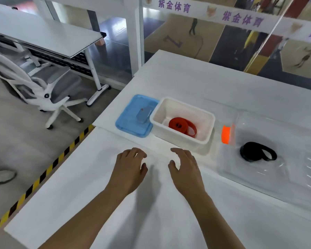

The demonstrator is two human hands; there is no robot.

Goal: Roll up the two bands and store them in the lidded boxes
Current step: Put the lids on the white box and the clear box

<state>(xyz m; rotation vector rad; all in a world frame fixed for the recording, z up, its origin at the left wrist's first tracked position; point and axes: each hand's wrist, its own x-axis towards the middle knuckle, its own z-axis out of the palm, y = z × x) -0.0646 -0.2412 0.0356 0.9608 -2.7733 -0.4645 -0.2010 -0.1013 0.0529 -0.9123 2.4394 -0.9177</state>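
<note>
A rolled red band (182, 125) lies inside the open white box (208, 131) at the middle of the table. Its blue lid (127, 123) lies flat to the left of the box, touching it. A rolled black band (257, 154) sits in a clear transparent box (230, 164) at the right, which has an orange latch (225, 134) on its left end. My left hand (129, 168) and my right hand (186, 168) hover side by side over the bare tabletop just in front of the white box, both with fingers spread and holding nothing.
The white table (115, 203) ends at the left above a floor with black-and-yellow hazard tape (48, 169). A white office chair (43, 87) and another desk (43, 38) stand further left. A glass partition (223, 42) runs behind the table.
</note>
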